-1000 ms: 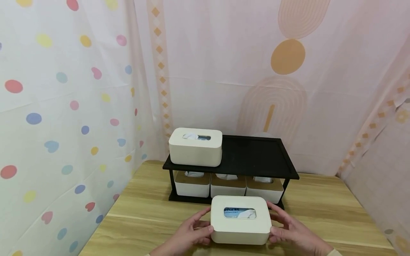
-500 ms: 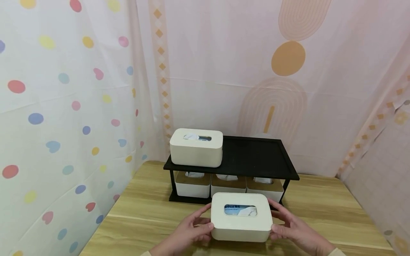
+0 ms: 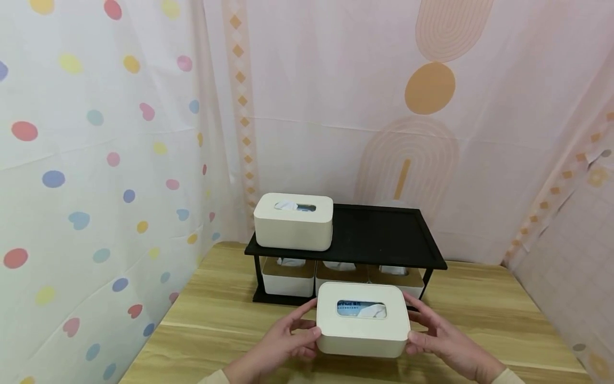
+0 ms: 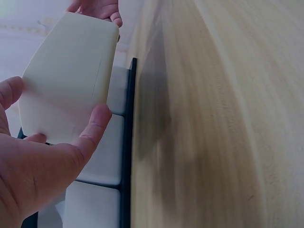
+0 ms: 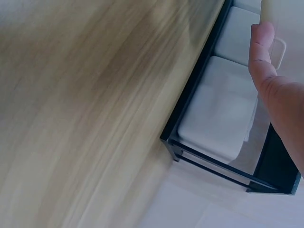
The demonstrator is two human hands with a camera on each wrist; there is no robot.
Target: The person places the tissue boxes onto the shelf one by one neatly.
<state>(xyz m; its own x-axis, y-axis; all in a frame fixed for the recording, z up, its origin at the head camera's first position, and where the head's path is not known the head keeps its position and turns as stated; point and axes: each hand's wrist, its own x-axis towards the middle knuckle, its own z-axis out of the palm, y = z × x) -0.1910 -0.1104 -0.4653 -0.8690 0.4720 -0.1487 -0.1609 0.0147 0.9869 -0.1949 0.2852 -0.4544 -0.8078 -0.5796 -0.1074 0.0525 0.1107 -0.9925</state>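
Note:
A cream tissue box (image 3: 363, 328) with an oval slot, showing a blue packet and white tissue, is held between both hands in front of the shelf. My left hand (image 3: 285, 341) grips its left end, thumb at the front corner and fingers along the side. At the opposite end my right hand (image 3: 443, 340) grips it the same way. In the left wrist view the box (image 4: 71, 76) is off the table, its shadow falling on the wood. Only the right thumb and part of the hand (image 5: 278, 90) show in the right wrist view.
Behind the held box stands a black two-tier shelf (image 3: 384, 234). Another cream tissue box (image 3: 293, 229) sits on its top left. Three white boxes with brown lids, one of them at the left (image 3: 289, 282), fill the lower tier. Patterned curtains (image 3: 312, 149) hang around the wooden table (image 3: 201, 320).
Both hands have lifted the tissue box a little and moved it forward toward the shelf, so it now covers more of the lower boxes. The grip looks the same.

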